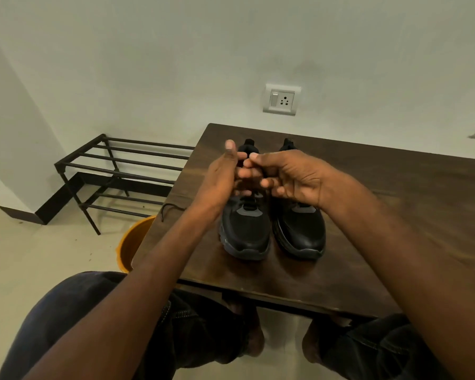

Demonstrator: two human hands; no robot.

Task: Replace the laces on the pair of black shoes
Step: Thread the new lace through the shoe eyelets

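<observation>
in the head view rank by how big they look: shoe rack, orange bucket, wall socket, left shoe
1. shoe rack
2. left shoe
3. orange bucket, though the table hides most of it
4. wall socket

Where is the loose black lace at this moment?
In the head view, the loose black lace lies at the left edge of the wooden table, above the orange bucket, left of the left forearm.

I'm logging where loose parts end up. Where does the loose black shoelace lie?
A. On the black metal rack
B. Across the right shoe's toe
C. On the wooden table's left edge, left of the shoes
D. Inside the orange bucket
C: the thin loose black shoelace lies on the dark wooden table at its left edge, left of the pair of black shoes.
</observation>
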